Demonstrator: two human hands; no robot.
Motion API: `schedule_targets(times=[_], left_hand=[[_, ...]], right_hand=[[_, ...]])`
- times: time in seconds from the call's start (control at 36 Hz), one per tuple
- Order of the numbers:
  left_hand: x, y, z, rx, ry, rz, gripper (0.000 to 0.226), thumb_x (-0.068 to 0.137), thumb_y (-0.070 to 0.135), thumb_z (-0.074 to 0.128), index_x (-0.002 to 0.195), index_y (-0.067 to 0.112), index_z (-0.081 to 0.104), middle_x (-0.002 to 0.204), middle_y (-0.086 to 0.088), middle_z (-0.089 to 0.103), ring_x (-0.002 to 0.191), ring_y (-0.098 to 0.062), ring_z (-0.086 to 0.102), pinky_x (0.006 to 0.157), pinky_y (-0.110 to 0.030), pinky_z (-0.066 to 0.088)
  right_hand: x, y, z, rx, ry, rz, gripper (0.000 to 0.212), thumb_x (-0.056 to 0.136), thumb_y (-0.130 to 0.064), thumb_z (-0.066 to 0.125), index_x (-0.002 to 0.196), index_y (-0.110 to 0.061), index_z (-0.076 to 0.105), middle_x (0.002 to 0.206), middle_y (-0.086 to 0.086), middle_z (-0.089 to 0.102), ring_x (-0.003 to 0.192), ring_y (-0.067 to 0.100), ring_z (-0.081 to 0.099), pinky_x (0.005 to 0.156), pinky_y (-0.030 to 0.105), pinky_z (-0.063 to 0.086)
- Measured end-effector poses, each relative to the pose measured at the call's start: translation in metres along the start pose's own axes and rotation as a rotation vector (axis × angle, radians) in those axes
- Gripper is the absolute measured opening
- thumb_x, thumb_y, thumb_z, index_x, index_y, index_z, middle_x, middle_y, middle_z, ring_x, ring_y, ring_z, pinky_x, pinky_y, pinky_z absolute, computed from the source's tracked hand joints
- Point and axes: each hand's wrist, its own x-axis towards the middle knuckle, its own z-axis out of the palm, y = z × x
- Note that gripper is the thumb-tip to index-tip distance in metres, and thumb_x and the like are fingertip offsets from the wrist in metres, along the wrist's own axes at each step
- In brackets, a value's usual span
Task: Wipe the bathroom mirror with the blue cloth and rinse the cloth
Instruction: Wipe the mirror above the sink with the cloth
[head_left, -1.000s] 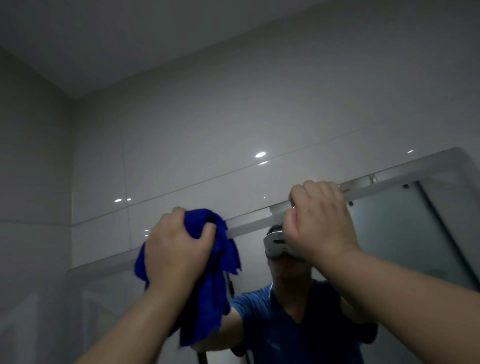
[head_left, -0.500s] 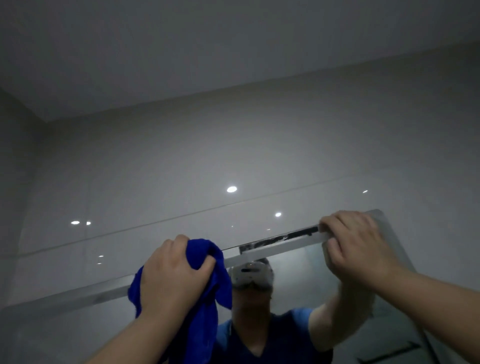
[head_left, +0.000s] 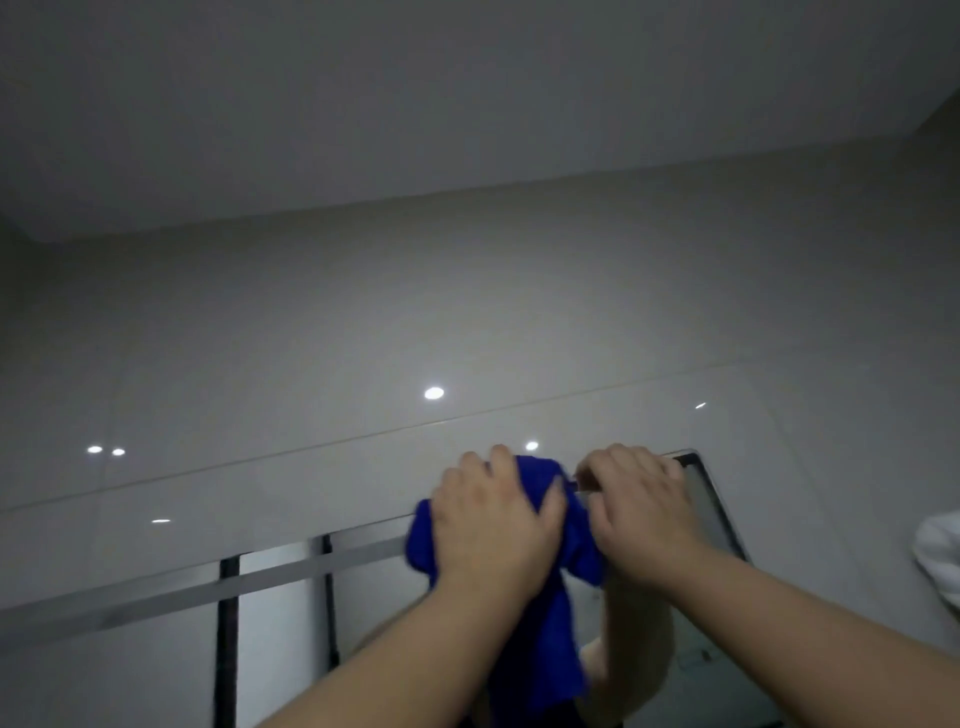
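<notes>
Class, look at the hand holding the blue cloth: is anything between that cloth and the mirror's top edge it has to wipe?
Nothing visible. The left hand presses the blue cloth directly on the mirror's top edge; the right hand grips that edge alongside.

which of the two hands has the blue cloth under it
The left hand: it presses the bunched blue cloth against the mirror's top edge. The bare right hand just grips that edge near the corner.
</notes>
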Motion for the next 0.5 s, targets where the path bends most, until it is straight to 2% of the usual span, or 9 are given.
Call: schedule_targets(times=[0.06,0.11,0.17,0.22,0.31,0.39,0.44,0.5], left_hand=[[0.004,0.036,0.005,-0.064,-0.058,0.008,0.063,0.099,0.072,0.026,0.119,0.021,0.057,0.115,-0.008,0.062,0.106,-0.032,0.058,0.096,-0.048,0.046],[0.008,0.062,0.008,-0.116,-0.139,0.013,0.061,0.102,0.067,0.024,0.124,0.02,0.056,0.123,-0.011,0.061,0.112,-0.034,0.056,0.101,-0.05,0.044],[0.013,0.08,0.009,-0.144,-0.219,0.016,0.056,0.103,0.059,0.026,0.129,0.019,0.054,0.128,-0.013,0.058,0.116,-0.036,0.053,0.105,-0.052,0.042],[0.018,0.093,0.007,-0.163,-0.299,-0.002,0.053,0.105,0.052,0.027,0.137,0.018,0.051,0.137,-0.016,0.054,0.124,-0.038,0.049,0.11,-0.053,0.037],[0.026,0.097,-0.004,-0.245,-0.435,-0.045,0.056,0.106,0.048,0.025,0.15,0.019,0.044,0.149,-0.018,0.046,0.135,-0.04,0.042,0.116,-0.052,0.03],[0.043,0.078,-0.009,-0.363,-0.617,-0.041,0.073,0.099,0.048,0.029,0.168,0.026,0.02,0.167,-0.017,0.032,0.151,-0.04,0.031,0.126,-0.051,0.024],[0.053,0.061,-0.013,-0.525,-0.676,-0.053,0.09,0.087,0.046,0.037,0.171,0.027,0.009,0.171,-0.013,0.032,0.155,-0.036,0.033,0.129,-0.048,0.025],[0.055,0.042,-0.018,-0.764,-0.605,-0.115,0.077,0.094,0.029,0.048,0.167,0.024,0.021,0.155,-0.006,0.055,0.143,-0.029,0.052,0.123,-0.04,0.038]], right_hand=[[0.003,0.003,-0.009,0.258,0.027,0.066,0.028,0.088,-0.029,0.033,0.099,-0.029,0.058,0.103,-0.01,0.054,0.102,0.019,0.058,0.095,0.039,0.043],[-0.008,0.009,-0.018,0.51,0.198,0.211,0.029,0.094,-0.013,0.043,0.104,-0.021,0.068,0.108,-0.004,0.059,0.104,0.017,0.059,0.098,0.038,0.049],[-0.031,0.014,-0.028,0.547,0.39,0.287,0.034,0.089,-0.009,0.044,0.11,-0.018,0.069,0.11,-0.004,0.06,0.105,0.016,0.059,0.098,0.03,0.048],[-0.055,0.01,-0.033,0.551,0.464,0.22,0.039,0.082,-0.007,0.043,0.11,-0.017,0.067,0.108,-0.009,0.057,0.103,0.014,0.059,0.096,0.018,0.045],[-0.072,-0.006,-0.026,0.618,0.436,0.126,0.053,0.079,0.0,0.044,0.127,-0.012,0.064,0.119,-0.006,0.059,0.114,0.005,0.059,0.1,0.01,0.044],[-0.067,-0.026,-0.019,0.635,0.412,0.138,0.052,0.089,-0.006,0.046,0.139,-0.011,0.056,0.134,0.0,0.057,0.123,-0.002,0.052,0.105,0.003,0.036],[-0.061,-0.041,-0.015,0.593,0.334,0.146,0.052,0.098,-0.019,0.046,0.15,-0.017,0.047,0.153,0.0,0.049,0.143,0.006,0.044,0.119,0.012,0.031],[-0.054,-0.058,-0.012,0.547,0.199,0.177,0.056,0.105,-0.031,0.043,0.16,-0.03,0.031,0.173,-0.003,0.023,0.163,0.012,0.015,0.131,0.029,0.021]])
